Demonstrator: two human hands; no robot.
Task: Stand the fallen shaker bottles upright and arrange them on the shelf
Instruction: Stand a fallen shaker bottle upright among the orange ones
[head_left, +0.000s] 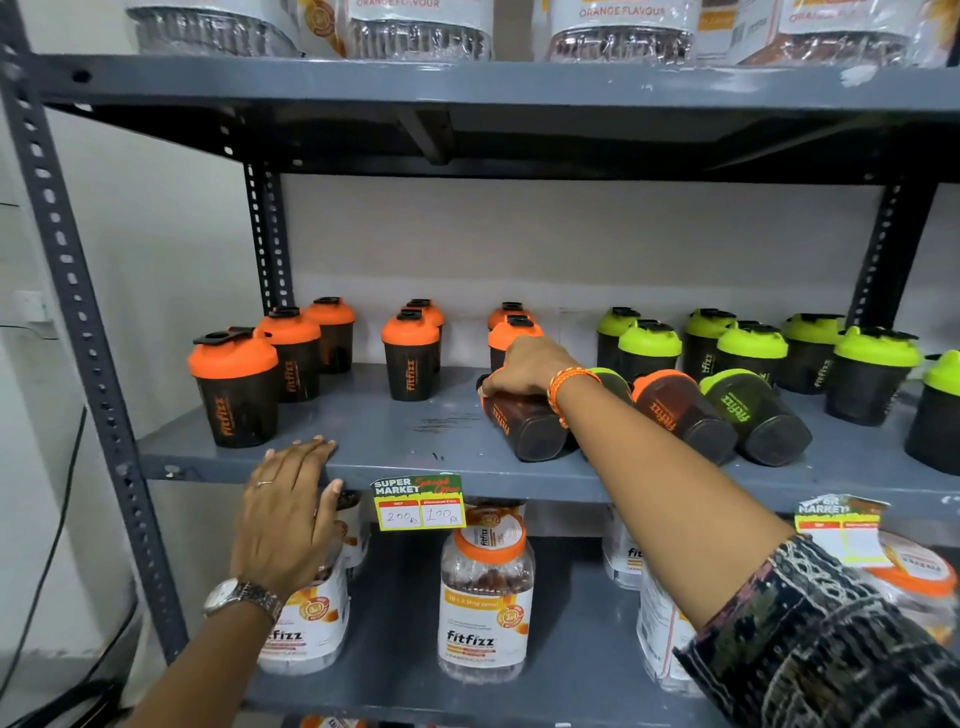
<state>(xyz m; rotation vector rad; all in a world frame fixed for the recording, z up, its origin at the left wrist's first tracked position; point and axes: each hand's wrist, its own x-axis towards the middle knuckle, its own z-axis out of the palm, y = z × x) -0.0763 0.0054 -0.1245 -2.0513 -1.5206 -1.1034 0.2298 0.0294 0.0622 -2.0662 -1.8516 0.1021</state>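
On the grey middle shelf (395, 436) several dark shaker bottles stand upright, orange-lidded ones (236, 384) at the left and green-lidded ones (872, 374) at the right. Three bottles lie on their sides in the middle: an orange-lidded one (524, 426), another orange-lidded one (680, 415) and a green-lidded one (753, 415). My right hand (524, 369) is closed over the lid end of the leftmost fallen bottle. My left hand (291, 504) rests flat on the shelf's front edge, fingers together, holding nothing.
A yellow price tag (418, 501) hangs from the shelf's front edge, another (836, 525) at the right. Clear jars with orange lids (485, 592) stand on the shelf below. Large tubs fill the shelf above (415, 31). A perforated upright post (67, 291) is at the left.
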